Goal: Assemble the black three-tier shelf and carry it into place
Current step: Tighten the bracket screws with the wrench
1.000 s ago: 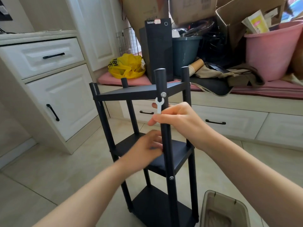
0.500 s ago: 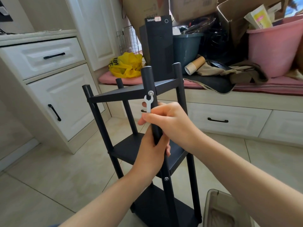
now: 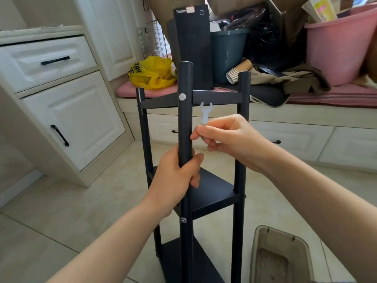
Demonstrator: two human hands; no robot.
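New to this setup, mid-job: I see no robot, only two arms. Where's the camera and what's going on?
No machine here: a person works bare-handed, and the one camera sits on their head looking forward and down, so both arms enter from below. The black three-tier shelf stands upright on the tiled floor. The left hand grips its front post between the top and middle tiers. The right hand pinches a small flat wrench, just right of the post and below the top bolt, not touching it. A brownish bin sits on the floor at lower right; a cluttered bench is behind.
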